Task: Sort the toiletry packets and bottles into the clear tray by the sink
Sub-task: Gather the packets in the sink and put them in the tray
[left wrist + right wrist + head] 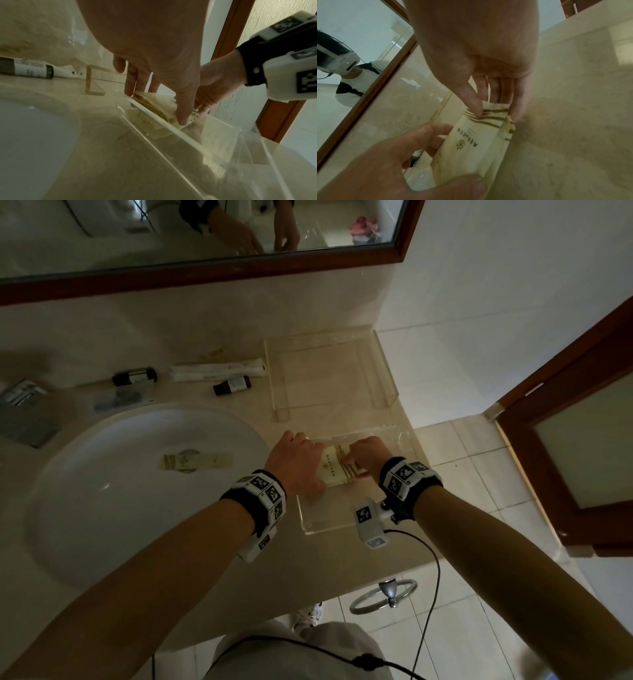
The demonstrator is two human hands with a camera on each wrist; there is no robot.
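A stack of cream toiletry packets [337, 472] with gold stripes is held inside the near clear tray [339, 529]. My left hand [303, 455] grips the stack's left side, thumb [183, 116] near me and fingers on the far edge. My right hand [363, 455] pinches the stack's striped end [494, 117] between thumb and fingers. One more striped packet [195, 462] lies in the sink basin [113, 508]. Two dark bottles [134, 375] [232, 385] and a long white packet [217, 370] lie on the counter behind the sink.
A second clear tray [387, 378] stands against the back wall, right of the bottles. Grey packets [20, 395] and a clear wrapper [118, 400] lie at the far left. The counter ends just right of both trays. A mirror [205, 231] hangs above.
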